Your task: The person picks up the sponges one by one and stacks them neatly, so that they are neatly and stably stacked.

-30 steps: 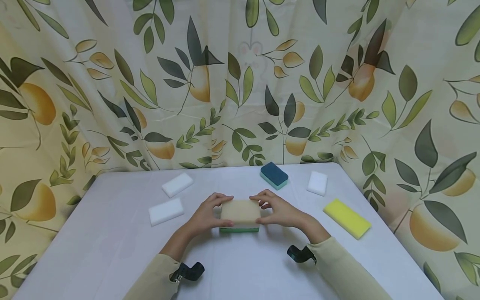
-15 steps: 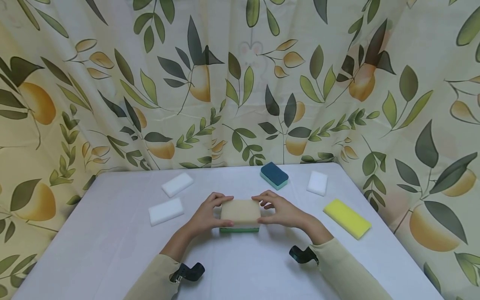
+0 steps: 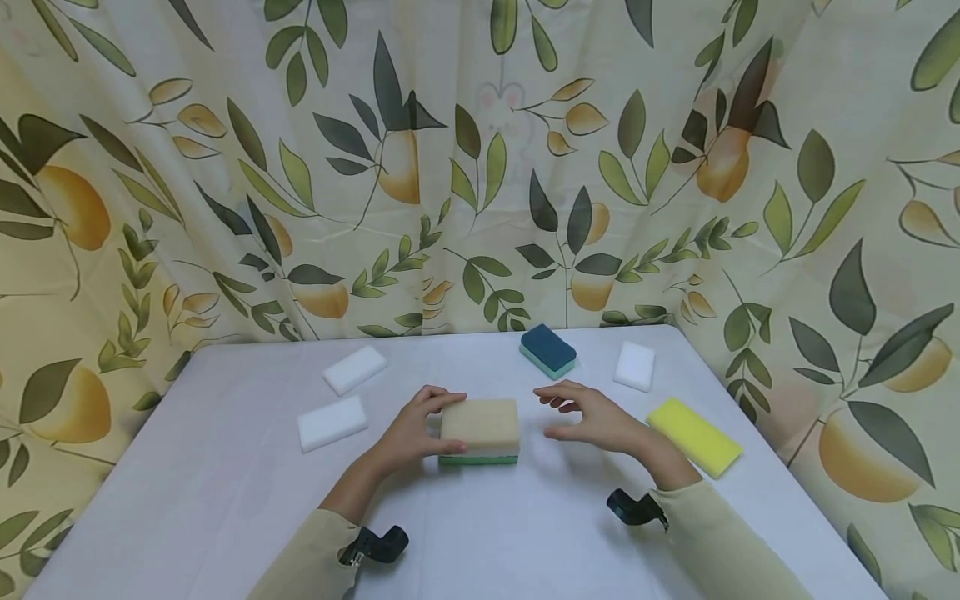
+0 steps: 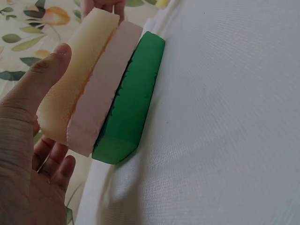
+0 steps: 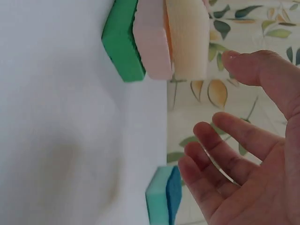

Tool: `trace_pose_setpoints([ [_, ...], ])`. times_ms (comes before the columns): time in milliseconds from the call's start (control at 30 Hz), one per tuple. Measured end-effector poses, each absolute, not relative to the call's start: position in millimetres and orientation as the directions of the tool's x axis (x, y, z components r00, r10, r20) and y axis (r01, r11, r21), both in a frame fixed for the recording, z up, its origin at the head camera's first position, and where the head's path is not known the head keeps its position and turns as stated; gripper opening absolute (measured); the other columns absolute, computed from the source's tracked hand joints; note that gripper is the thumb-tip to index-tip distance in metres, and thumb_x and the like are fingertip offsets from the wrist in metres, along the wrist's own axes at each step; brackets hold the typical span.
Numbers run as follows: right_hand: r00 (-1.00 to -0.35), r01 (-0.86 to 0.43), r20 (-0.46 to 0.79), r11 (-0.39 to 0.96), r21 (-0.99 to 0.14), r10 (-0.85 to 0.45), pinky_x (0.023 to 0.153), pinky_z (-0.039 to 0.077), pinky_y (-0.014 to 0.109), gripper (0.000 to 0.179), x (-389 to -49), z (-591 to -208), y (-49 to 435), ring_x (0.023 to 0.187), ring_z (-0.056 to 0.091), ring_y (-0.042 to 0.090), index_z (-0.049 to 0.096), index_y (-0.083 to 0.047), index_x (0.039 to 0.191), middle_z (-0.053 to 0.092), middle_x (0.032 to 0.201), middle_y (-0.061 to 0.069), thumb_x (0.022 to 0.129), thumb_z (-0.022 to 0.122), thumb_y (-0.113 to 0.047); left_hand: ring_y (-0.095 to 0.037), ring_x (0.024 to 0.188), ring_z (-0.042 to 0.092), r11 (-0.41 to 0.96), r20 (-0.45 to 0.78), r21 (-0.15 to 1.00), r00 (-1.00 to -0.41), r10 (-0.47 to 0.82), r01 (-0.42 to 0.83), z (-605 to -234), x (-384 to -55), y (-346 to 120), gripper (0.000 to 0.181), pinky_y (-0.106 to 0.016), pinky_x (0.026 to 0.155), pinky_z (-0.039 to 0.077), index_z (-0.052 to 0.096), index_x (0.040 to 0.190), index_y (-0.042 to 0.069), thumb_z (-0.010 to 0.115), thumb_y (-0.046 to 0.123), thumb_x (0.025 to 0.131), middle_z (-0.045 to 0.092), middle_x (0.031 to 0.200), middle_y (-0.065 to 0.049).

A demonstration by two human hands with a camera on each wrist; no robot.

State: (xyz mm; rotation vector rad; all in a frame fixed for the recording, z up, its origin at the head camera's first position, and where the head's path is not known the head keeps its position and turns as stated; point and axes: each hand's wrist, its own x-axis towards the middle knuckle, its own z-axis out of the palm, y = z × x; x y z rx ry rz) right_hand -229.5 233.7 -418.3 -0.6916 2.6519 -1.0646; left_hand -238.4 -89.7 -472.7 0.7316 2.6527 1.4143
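Three sponge blocks stand in a stack at the middle of the table: a green sponge point(image 4: 133, 98) at the bottom, a pale pink sponge point(image 4: 105, 84) between, and a cream sponge point(image 3: 483, 421) on top. My left hand point(image 3: 408, 429) holds the left end of the cream sponge, thumb along its near side and fingers round the far side. To the right of the stack, my right hand point(image 3: 596, 418) hovers apart from it with fingers loosely bent and nothing in them. In the right wrist view, a gap shows between the thumb and the cream sponge.
Behind the stack lies a dark blue and teal sponge point(image 3: 548, 350). White blocks lie at the left, one farther point(image 3: 356, 370) and one nearer point(image 3: 332, 423); another white block point(image 3: 634, 367) is at back right. A yellow sponge point(image 3: 695, 437) rests near the right edge of the white-covered table point(image 3: 225, 467).
My right hand has let go of the right end of the cream sponge and drawn off to the right. The left hand and the stack have stayed in place.
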Motion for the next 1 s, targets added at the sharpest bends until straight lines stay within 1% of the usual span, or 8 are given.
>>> trace_pose_setpoints([
  [100, -0.889, -0.327, -0.015, 0.656, -0.680, -0.458, 0.102, 0.046, 0.050, 0.059, -227, -416, 245, 0.118, 0.055, 0.031, 0.053, -0.012, 0.140, 0.059, 0.130, 0.008, 0.087, 0.074, -0.028, -0.020, 0.117, 0.050, 0.468, 0.181, 0.793, -0.884, 0.431, 0.390, -473, -239, -90, 0.074, -0.047, 0.104, 0.040, 0.060, 0.136, 0.019, 0.090, 0.034, 0.069, 0.051, 0.124, -0.001],
  [333, -0.910, -0.326, 0.028, 0.672, -0.665, -0.413, 0.100, 0.046, 0.052, 0.059, -223, -407, 278, 0.116, 0.055, 0.037, 0.053, -0.007, 0.139, 0.059, 0.127, 0.017, 0.088, 0.074, -0.028, -0.026, 0.120, 0.055, 0.448, 0.176, 0.809, -0.883, 0.434, 0.381, -473, -237, -90, 0.073, -0.048, 0.103, 0.043, 0.060, 0.136, 0.018, 0.089, 0.032, 0.071, 0.049, 0.123, -0.002],
  [633, -0.941, -0.303, 0.055, 0.765, -0.568, -0.333, 0.099, 0.045, 0.054, 0.065, -215, -386, 321, 0.116, 0.054, 0.034, 0.050, -0.006, 0.142, 0.058, 0.128, 0.014, 0.089, 0.072, -0.037, -0.026, 0.119, 0.055, 0.436, 0.186, 0.813, -0.882, 0.432, 0.385, -472, -236, -91, 0.073, -0.048, 0.103, 0.044, 0.060, 0.136, 0.018, 0.090, 0.031, 0.071, 0.050, 0.124, -0.002],
  [700, -0.947, -0.296, 0.060, 0.786, -0.543, -0.315, 0.099, 0.047, 0.047, 0.066, -212, -384, 331, 0.116, 0.054, 0.033, 0.049, -0.005, 0.142, 0.058, 0.127, 0.014, 0.089, 0.072, -0.038, -0.026, 0.118, 0.055, 0.432, 0.188, 0.814, -0.881, 0.434, 0.387, -473, -236, -91, 0.073, -0.047, 0.103, 0.044, 0.060, 0.136, 0.017, 0.090, 0.030, 0.071, 0.050, 0.123, -0.003],
  [800, -0.954, -0.285, 0.069, 0.806, -0.519, -0.293, 0.096, 0.049, 0.032, 0.066, -208, -380, 346, 0.116, 0.054, 0.035, 0.049, -0.003, 0.141, 0.057, 0.127, 0.015, 0.089, 0.073, -0.036, -0.026, 0.117, 0.055, 0.430, 0.190, 0.814, -0.879, 0.437, 0.390, -473, -237, -91, 0.072, -0.046, 0.102, 0.045, 0.060, 0.136, 0.016, 0.089, 0.030, 0.071, 0.050, 0.124, -0.003],
  [867, -0.959, -0.273, 0.072, 0.817, -0.508, -0.275, 0.094, 0.049, 0.029, 0.066, -205, -378, 355, 0.116, 0.054, 0.035, 0.049, -0.002, 0.141, 0.058, 0.127, 0.016, 0.089, 0.072, -0.035, -0.026, 0.116, 0.055, 0.431, 0.190, 0.813, -0.879, 0.437, 0.391, -473, -237, -91, 0.072, -0.046, 0.101, 0.045, 0.060, 0.136, 0.016, 0.089, 0.030, 0.071, 0.050, 0.124, -0.003],
  [933, -0.964, -0.254, 0.067, 0.825, -0.504, -0.256, 0.096, 0.049, 0.036, 0.066, -202, -378, 363, 0.117, 0.053, 0.037, 0.048, -0.001, 0.142, 0.057, 0.129, 0.019, 0.090, 0.071, -0.035, -0.026, 0.116, 0.055, 0.433, 0.191, 0.811, -0.878, 0.440, 0.393, -473, -237, -91, 0.072, -0.046, 0.101, 0.045, 0.060, 0.136, 0.017, 0.089, 0.030, 0.072, 0.050, 0.124, -0.003],
  [1000, -0.971, -0.230, 0.064, 0.837, -0.497, -0.229, 0.097, 0.048, 0.049, 0.067, -198, -380, 370, 0.117, 0.052, 0.038, 0.046, -0.001, 0.143, 0.056, 0.131, 0.021, 0.091, 0.071, -0.036, -0.026, 0.117, 0.055, 0.434, 0.190, 0.809, -0.876, 0.444, 0.396, -473, -237, -91, 0.072, -0.045, 0.101, 0.045, 0.060, 0.137, 0.016, 0.089, 0.030, 0.072, 0.051, 0.125, -0.003],
])
